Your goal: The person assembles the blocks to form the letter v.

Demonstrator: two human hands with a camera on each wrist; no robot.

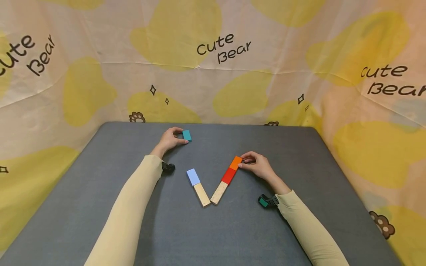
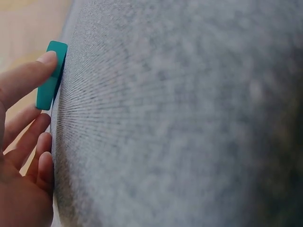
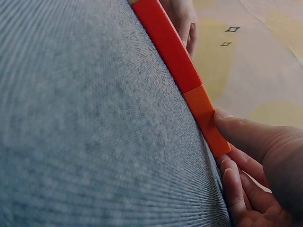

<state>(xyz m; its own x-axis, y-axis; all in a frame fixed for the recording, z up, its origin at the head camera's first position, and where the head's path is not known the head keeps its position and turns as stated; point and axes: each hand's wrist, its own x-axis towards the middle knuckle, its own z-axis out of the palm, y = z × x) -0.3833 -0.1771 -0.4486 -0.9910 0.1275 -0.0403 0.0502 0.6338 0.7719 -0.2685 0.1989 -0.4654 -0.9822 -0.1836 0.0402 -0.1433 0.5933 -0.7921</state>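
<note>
Toward the back of the table, my left hand [image 1: 170,140] pinches a teal block [image 1: 187,135] between thumb and fingers; the left wrist view shows the thumb on the block's face. My right hand [image 1: 259,166] holds the orange block [image 1: 236,162] by its outer end, thumb on one side and fingers at the far end. That orange block touches a red block [image 1: 228,176], and below it lies a plain wooden block [image 1: 219,193], forming one slanted row. A second slanted row has a light blue block [image 1: 193,177] above another wooden block [image 1: 202,194]. The rows' lower ends nearly meet, like a V.
A grey cloth covers the table [image 1: 199,236]. Behind and beside it hangs a pink and yellow printed curtain [image 1: 186,81]. A dark band with a small device sits on each wrist, the right device [image 1: 264,201] showing green.
</note>
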